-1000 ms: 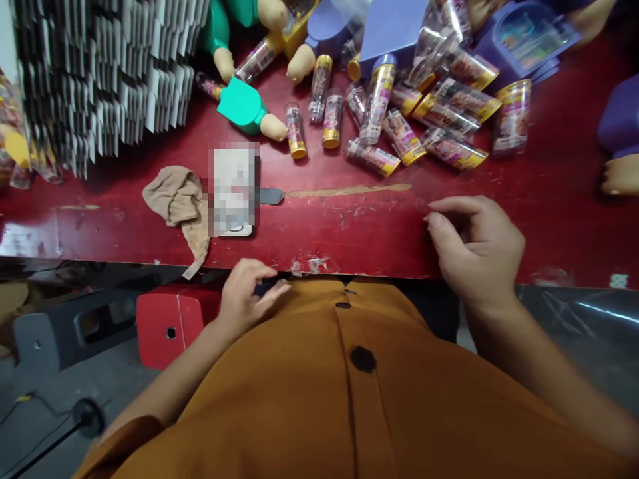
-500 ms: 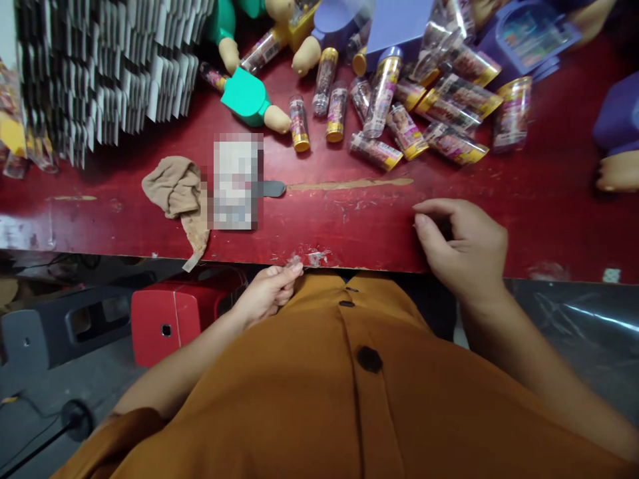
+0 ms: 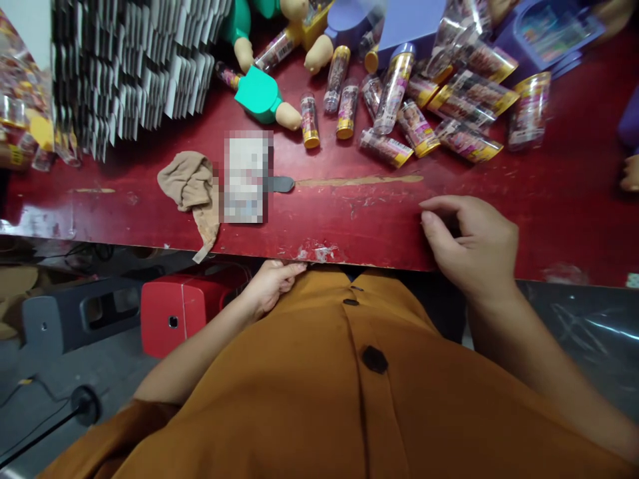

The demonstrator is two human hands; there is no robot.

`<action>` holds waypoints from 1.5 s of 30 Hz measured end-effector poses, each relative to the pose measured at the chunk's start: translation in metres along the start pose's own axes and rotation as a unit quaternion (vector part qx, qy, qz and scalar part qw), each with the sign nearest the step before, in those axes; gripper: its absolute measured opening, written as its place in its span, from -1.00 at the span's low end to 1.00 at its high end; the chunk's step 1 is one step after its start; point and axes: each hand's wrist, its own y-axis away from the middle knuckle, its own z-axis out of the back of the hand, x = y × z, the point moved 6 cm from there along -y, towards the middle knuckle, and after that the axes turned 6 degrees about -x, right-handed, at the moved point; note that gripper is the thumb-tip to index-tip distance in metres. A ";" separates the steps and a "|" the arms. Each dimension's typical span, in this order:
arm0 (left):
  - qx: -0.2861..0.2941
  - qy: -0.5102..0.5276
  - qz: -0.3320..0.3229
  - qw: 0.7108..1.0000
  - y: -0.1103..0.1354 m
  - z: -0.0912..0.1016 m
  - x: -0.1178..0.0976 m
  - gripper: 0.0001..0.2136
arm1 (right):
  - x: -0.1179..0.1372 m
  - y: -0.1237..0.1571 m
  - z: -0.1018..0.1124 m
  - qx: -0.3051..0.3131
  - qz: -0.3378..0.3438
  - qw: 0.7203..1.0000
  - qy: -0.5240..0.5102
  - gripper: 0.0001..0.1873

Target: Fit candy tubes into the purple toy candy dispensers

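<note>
My left hand (image 3: 273, 285) is at the front edge of the red table (image 3: 319, 219). Its fingers are curled with the thumb laid over them, and nothing shows in its grip. Just beyond the thumb, scraps of clear tape (image 3: 319, 252) stick to the tabletop. My right hand (image 3: 476, 243) rests on the table further right, loosely bent, thumb and forefinger apart, with nothing between them. Left of centre, between the hands and the back, lie a crumpled tan cloth (image 3: 187, 179) and a blurred-out flat white object (image 3: 244, 176) with a dark tab (image 3: 282, 184).
Clear tubes with yellow caps (image 3: 422, 130) are heaped at the back. A green plastic piece (image 3: 258, 95) and purple plastic cases (image 3: 552, 36) lie around them. Folded cards (image 3: 134, 66) are stacked back left. Below the table are a red stool (image 3: 172, 316) and a grey stool (image 3: 80, 313).
The view has swung slightly left, so the table's things appear further right. My left thumb is now a little clear of the tape scraps. The right hand keeps its pose.
</note>
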 end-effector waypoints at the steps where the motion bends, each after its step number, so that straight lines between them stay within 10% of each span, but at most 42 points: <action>1: -0.001 -0.003 -0.005 1.000 0.001 0.001 0.000 -0.66 | 0.000 0.000 0.000 -0.004 0.004 1.000 0.000 -0.84; 12: -0.070 -0.034 -0.034 0.996 -0.030 -0.004 0.022 -0.67 | 0.001 0.002 0.000 -0.011 0.016 1.000 -0.001 -0.84; 20: 0.024 -0.077 -0.066 0.995 -0.002 0.010 0.012 -0.56 | 0.000 0.003 -0.002 -0.026 0.034 0.999 -0.006 -0.84; 45: 0.035 -0.099 -0.072 0.992 -0.003 -0.015 0.017 -0.71 | 0.001 0.002 -0.001 -0.032 0.048 0.998 -0.006 -0.83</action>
